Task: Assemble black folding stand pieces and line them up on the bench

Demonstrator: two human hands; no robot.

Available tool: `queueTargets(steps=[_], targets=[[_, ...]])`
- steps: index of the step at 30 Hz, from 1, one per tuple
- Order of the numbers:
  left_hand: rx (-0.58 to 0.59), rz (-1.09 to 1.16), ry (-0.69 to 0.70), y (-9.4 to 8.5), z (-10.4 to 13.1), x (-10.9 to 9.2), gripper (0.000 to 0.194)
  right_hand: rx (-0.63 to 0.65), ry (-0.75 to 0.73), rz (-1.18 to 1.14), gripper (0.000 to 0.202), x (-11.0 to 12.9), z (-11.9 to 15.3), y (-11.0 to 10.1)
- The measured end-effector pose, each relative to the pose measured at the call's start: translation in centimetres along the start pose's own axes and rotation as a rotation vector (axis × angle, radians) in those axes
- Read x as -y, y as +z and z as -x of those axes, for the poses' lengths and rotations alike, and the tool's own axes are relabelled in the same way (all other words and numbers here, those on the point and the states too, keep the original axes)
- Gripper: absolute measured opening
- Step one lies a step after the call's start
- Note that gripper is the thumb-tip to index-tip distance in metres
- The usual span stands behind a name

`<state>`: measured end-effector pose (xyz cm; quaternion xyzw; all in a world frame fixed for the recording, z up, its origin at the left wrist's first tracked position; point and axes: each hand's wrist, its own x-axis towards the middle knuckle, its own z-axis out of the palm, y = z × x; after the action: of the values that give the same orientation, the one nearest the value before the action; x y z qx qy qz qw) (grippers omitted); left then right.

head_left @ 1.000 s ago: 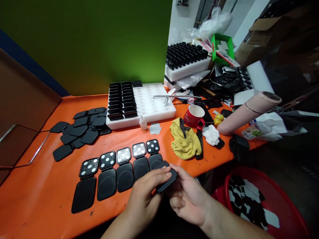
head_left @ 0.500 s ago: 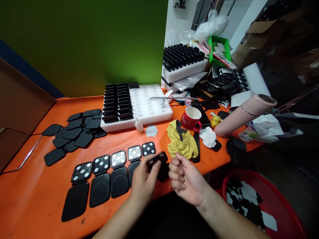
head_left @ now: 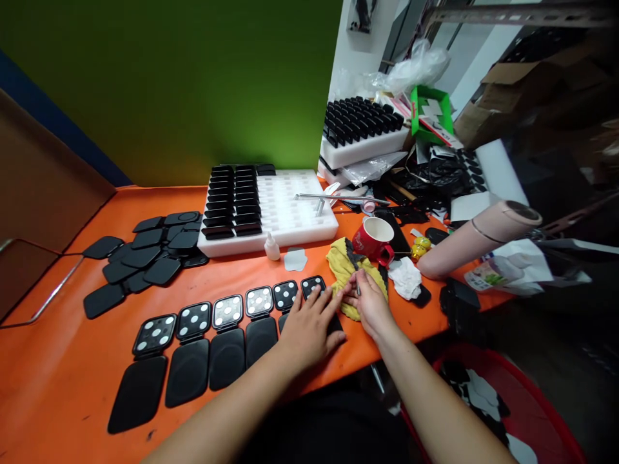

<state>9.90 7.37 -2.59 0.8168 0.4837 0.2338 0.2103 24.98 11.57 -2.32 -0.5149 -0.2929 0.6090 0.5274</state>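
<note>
My left hand (head_left: 309, 328) lies palm down with its fingers spread over a black hinged case (head_left: 313, 284) at the right end of a row of opened cases. White dots show on the upper halves, as on the leftmost case (head_left: 155, 334); the lower halves (head_left: 138, 393) are plain black. Close by on the right, my right hand (head_left: 370, 303) is closed in a pinch on something small and thin, too small to name. Its fingertips are over the yellow cloth (head_left: 342, 264).
A white foam tray (head_left: 294, 225) holds rows of black cases. Loose black cases (head_left: 140, 256) lie piled at left. A small bottle (head_left: 271, 247), red mug (head_left: 373, 238), pink tumbler (head_left: 476, 238) and crumpled tissue (head_left: 405, 278) stand or lie around. A red basin (head_left: 541, 412) is lower right.
The black case that my left hand held raised is now down at the row's right end, with that hand spread flat over it. My right hand has moved slightly up and right, toward the cloth.
</note>
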Motion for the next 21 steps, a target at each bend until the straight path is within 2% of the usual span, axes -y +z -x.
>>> queueTargets(steps=[5,10,16,21], targets=[[0.151,-0.149,0.143,-0.1,0.6,0.5,0.062,-0.028,-0.073,0.046,0.034,-0.6,0.1,-0.1],[0.238,-0.324,0.189,-0.6,0.6,0.6,0.066,-0.081,-0.116,0.116,0.033,-1.4,0.4,-0.7],[0.283,-0.422,0.2,0.0,0.7,0.9,0.069,-0.087,-0.185,0.223,0.023,-0.9,1.4,-0.4],[0.267,-0.442,0.239,0.2,0.5,1.3,0.07,-0.077,-0.194,0.381,0.025,-0.2,2.6,0.3]])
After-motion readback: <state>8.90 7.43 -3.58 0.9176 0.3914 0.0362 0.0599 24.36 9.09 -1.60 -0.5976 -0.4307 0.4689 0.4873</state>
